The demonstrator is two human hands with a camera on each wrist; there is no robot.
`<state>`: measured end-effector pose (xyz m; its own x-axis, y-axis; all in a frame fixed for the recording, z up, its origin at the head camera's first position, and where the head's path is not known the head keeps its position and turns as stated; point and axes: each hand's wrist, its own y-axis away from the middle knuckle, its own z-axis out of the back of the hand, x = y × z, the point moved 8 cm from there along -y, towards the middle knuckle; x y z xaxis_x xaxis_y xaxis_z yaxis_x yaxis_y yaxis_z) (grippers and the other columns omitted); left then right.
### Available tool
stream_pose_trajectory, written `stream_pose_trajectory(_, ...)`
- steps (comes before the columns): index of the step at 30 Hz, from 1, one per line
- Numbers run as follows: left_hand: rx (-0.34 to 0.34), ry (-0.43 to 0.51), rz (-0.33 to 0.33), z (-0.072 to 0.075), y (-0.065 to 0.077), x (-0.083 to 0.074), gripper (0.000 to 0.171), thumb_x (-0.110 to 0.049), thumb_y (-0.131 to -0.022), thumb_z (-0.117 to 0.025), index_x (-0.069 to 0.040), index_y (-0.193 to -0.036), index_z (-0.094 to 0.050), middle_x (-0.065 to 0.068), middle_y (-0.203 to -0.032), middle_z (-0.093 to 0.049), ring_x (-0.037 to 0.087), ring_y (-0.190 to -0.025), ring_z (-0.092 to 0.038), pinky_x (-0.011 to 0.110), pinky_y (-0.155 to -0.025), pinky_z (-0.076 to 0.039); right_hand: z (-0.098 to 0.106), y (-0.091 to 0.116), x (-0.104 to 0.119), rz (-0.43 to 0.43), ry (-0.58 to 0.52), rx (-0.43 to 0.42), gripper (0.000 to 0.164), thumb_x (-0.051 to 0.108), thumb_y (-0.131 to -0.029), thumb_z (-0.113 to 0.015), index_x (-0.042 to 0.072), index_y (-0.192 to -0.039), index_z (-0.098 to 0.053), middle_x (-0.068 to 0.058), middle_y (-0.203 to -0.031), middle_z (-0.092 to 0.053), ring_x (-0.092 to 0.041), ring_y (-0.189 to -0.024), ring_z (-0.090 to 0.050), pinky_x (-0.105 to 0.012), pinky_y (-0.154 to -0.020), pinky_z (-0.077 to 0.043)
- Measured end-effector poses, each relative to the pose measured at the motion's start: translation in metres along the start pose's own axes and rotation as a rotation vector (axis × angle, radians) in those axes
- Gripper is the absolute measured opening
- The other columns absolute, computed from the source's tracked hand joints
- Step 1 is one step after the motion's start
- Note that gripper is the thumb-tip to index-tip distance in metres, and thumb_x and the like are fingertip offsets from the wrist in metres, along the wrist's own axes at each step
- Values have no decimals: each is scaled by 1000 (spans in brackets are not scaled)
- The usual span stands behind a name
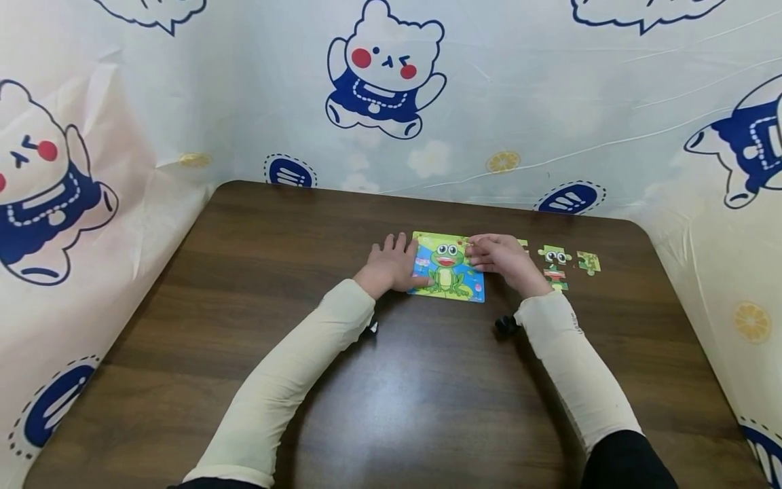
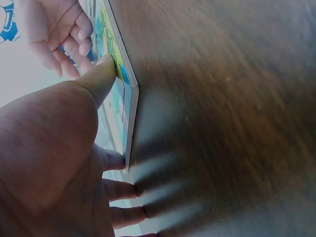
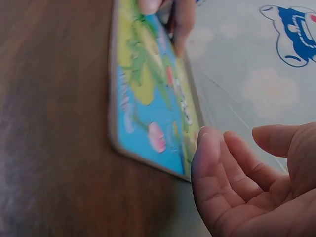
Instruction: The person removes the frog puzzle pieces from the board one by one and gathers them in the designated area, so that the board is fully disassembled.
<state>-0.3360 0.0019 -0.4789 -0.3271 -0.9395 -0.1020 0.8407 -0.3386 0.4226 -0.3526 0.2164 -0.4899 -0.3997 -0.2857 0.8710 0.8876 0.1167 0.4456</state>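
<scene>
Green-and-blue frog puzzle (image 1: 449,278) lies flat on the far part of the brown wood-grain table (image 1: 391,394), between both hands. Left hand (image 1: 393,267): fingers extended and spread at the puzzle's left edge, thumb resting on its near-left surface; no grasp applied. Right hand (image 1: 506,261): positioned at the puzzle's right edge, fingers loosely bent, thumb held apart, nothing gripped; fingertip contact cannot be determined. Loose pieces to the right: eye piece (image 1: 554,255), red-and-green piece (image 1: 555,274) on its near side, yellow-green piece (image 1: 589,262) farther right.

Frog pzl brd (image 1: 449,281), lying flat.
</scene>
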Motion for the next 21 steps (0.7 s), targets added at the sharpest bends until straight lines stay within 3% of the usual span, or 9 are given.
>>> stream_pose_trajectory(15,0,8,4,1,0,0,101,-74,-95,-47,-15,-165,-5,15,-172,-3,38,-159,-5,58,-125,-16,7,0,0,-1,257,-99,41,36,-106,-53,7,-134,-63,-16,-125,-67,-19,-87,-66,-27,-79,-60)
stream_pose_trajectory(21,7,3,0,0,-1,-1,102,-74,-95,-46,-15,-165,-4,15,-172,-2,38,-159,-5,58,-126,-16,7,1,4,5,315,-108,36,31,-105,-55,8,-132,-66,-14,-129,-62,-24,-94,-65,-29,-83,-59)
